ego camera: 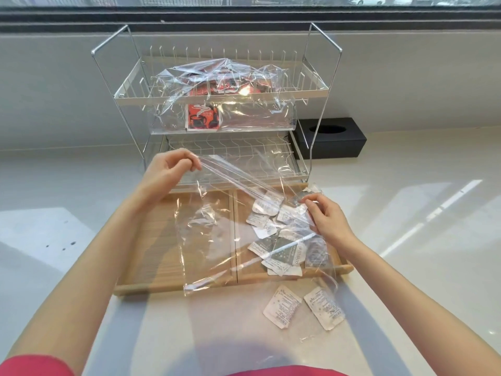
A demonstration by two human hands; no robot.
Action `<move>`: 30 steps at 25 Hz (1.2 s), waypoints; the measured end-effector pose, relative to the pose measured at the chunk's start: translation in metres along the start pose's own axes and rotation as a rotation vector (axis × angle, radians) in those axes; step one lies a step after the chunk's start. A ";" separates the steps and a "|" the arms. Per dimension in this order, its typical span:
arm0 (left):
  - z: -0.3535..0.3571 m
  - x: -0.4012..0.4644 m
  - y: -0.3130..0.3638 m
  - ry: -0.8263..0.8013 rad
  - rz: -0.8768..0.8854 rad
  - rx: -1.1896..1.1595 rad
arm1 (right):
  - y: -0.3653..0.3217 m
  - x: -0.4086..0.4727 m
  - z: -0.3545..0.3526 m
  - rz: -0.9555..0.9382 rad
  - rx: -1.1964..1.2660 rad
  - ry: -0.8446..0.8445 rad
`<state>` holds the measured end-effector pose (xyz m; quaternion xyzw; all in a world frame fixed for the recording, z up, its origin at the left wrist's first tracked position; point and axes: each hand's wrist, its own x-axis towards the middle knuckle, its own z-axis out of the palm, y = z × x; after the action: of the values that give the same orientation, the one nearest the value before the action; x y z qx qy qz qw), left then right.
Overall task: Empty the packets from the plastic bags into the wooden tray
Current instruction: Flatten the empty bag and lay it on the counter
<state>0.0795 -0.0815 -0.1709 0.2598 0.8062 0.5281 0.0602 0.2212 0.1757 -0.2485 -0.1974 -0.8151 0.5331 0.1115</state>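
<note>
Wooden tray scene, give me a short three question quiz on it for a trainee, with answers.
1. True or false: every white packet lies inside the wooden tray.
2. Which tray compartment holds the white packets: left or right?
3. Where is the bag of red packets?

Key
1. False: two packets lie on the counter in front of the tray.
2. Right.
3. On the upper shelf of the wire rack, hanging over its front edge.

The left hand and right hand both grip the clear bag.

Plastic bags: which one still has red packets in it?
The plastic bag on the rack's upper shelf; red packets show through it. The bag in both hands covers only white packets.
</note>
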 end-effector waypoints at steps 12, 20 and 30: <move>0.022 -0.025 -0.050 0.040 -0.467 0.025 | -0.007 0.006 0.005 0.146 0.241 0.185; 0.048 -0.077 -0.071 -0.163 -0.680 -0.086 | 0.002 0.009 0.006 0.269 0.286 0.168; 0.058 -0.083 -0.064 0.215 -0.366 -0.258 | 0.009 -0.022 -0.006 0.222 0.240 -0.152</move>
<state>0.1494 -0.0934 -0.2678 0.0419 0.7676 0.6315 0.1012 0.2458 0.1744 -0.2538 -0.2309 -0.7247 0.6490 0.0128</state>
